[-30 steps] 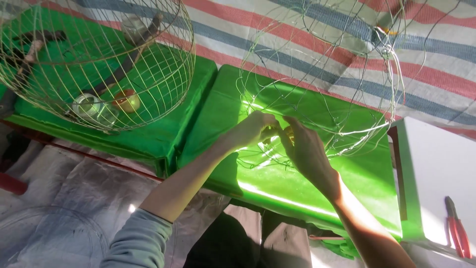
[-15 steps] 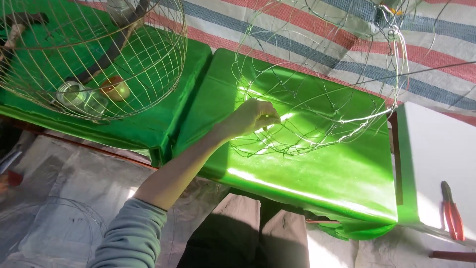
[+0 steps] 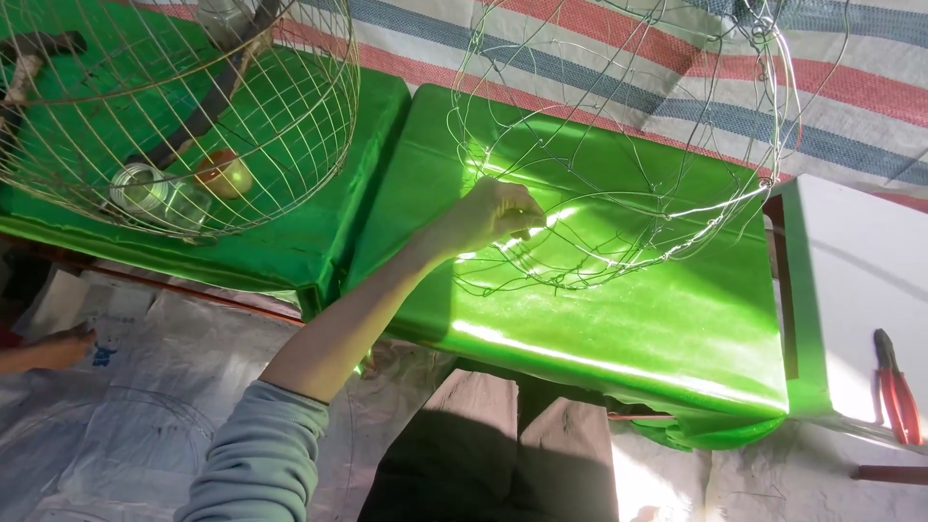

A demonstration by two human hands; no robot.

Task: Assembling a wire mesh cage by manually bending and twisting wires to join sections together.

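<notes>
At frame centre the left hand (image 3: 488, 217) pinches a strand of the thin, springy, half-woven silver wire frame (image 3: 619, 184) resting on the glossy green plastic-covered table (image 3: 619, 329); the right hand is out of view. A slipping strand could spring back and jab fingers. At the upper left sits a finished round wire-mesh cage (image 3: 184, 106).

Strong sunlight falls from the upper right side and makes a bright glare on the shiny green cover (image 3: 619, 319), mostly near the left hand (image 3: 488, 215) and along the front edge. The white table (image 3: 860, 280) is almost overexposed. The lower part stays in deep shadow. The thin wire frame (image 3: 628, 174) looks sharp, but the corners are slightly soft.
</notes>
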